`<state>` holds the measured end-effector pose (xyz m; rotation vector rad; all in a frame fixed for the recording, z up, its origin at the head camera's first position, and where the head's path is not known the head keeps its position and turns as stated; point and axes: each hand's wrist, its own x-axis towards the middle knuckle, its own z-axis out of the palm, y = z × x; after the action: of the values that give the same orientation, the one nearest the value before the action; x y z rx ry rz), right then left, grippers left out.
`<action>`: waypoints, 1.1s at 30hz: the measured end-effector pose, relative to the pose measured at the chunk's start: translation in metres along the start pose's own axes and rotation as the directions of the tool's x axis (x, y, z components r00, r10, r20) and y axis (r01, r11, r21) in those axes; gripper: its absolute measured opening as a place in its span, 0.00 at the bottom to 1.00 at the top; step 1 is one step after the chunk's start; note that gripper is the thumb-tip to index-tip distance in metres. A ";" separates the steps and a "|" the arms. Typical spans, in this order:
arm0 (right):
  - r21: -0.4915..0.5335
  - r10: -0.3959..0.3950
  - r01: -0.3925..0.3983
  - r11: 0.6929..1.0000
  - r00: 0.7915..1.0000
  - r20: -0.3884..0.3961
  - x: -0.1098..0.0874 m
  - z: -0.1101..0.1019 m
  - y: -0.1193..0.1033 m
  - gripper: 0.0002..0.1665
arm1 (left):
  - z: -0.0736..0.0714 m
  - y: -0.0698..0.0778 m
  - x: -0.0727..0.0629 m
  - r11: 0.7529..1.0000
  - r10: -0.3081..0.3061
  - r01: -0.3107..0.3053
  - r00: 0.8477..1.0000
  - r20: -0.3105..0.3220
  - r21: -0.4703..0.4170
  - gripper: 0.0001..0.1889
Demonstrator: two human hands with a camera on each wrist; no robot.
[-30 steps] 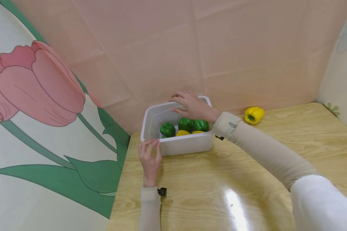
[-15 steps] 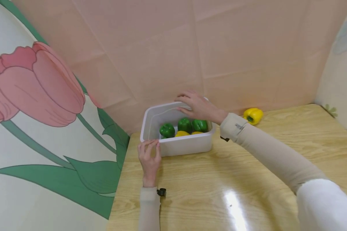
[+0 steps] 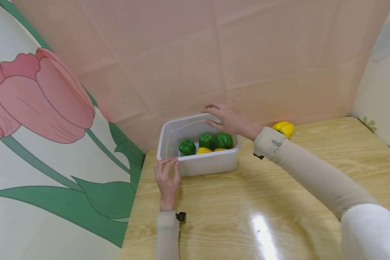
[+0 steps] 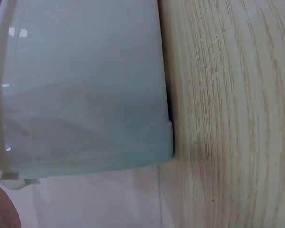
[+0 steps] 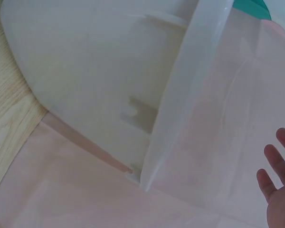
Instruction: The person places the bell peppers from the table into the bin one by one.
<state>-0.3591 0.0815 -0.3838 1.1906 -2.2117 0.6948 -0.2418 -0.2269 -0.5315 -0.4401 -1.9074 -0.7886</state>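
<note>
A white plastic bin [image 3: 211, 164] stands on the table against the backdrop. Inside it lie green bell peppers [image 3: 187, 147] and yellow bell peppers [image 3: 204, 150], the yellow ones partly hidden by the front wall. At the bin's near left corner, my left hand [image 3: 167, 182] pinches the rim between thumb and fingers. My right hand [image 3: 228, 120] hovers over the back right part of the bin, fingers spread and holding nothing. Its fingers [image 5: 278, 161] appear apart from the bin's wall [image 5: 95, 71] in the right wrist view. The left wrist view shows mostly the bin's outer side [image 4: 85, 95].
One yellow bell pepper [image 3: 284, 129] lies on the wooden table [image 3: 220, 216] to the right of the bin, partly behind the right sleeve. A pink backdrop [image 3: 169, 72] rises directly behind the bin. On the left is a wall with a painted tulip [image 3: 45, 104].
My right hand has drifted to the right above the bin, baring more of the back rim. The left hand keeps its grip on the corner, and the peppers stay where they were.
</note>
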 end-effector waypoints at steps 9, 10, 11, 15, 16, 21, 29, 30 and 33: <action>0.013 -0.027 0.027 1.000 0.999 -0.034 -0.007 -0.006 0.005 0.24 | 0.000 0.001 0.003 1.000 -0.005 0.005 1.000 0.003 0.007 0.06; 0.015 -0.029 0.030 0.999 0.999 -0.039 -0.008 -0.007 0.005 0.24 | 0.000 0.001 0.003 1.000 -0.004 0.004 1.000 0.002 0.007 0.06; 0.017 -0.030 0.031 0.999 0.999 -0.043 -0.009 -0.007 0.006 0.24 | -0.001 0.001 0.003 1.000 -0.002 0.002 1.000 0.001 0.006 0.06; 0.023 -0.039 0.041 0.999 0.997 -0.071 -0.014 -0.008 0.009 0.23 | -0.001 0.001 0.002 1.000 0.004 -0.004 1.000 -0.001 0.012 0.06; 0.023 -0.045 0.047 0.999 0.996 -0.080 -0.016 -0.007 0.011 0.23 | -0.001 0.001 0.002 1.000 0.003 -0.003 1.000 -0.001 0.012 0.06; 0.029 -0.073 0.077 0.997 0.990 -0.124 -0.022 -0.007 0.017 0.23 | 0.000 0.001 0.002 1.000 -0.002 0.002 1.000 0.001 0.014 0.06; 0.031 -0.056 0.061 0.998 0.989 -0.138 -0.031 -0.013 0.020 0.24 | 0.001 -0.001 0.001 1.000 0.011 -0.011 1.000 -0.009 0.014 0.06; 0.031 -0.052 0.056 0.998 0.989 -0.138 -0.032 -0.014 0.019 0.25 | 0.001 -0.001 0.000 1.000 0.014 -0.013 1.000 -0.010 0.013 0.06; 0.037 -0.040 0.045 0.998 0.990 -0.137 -0.035 -0.017 0.019 0.26 | 0.001 -0.001 0.000 1.000 0.016 -0.016 1.000 -0.011 0.015 0.06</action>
<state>-0.3553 0.1222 -0.3980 1.1707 -2.0636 0.7830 -0.2430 -0.2264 -0.5322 -0.4403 -1.8957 -0.7641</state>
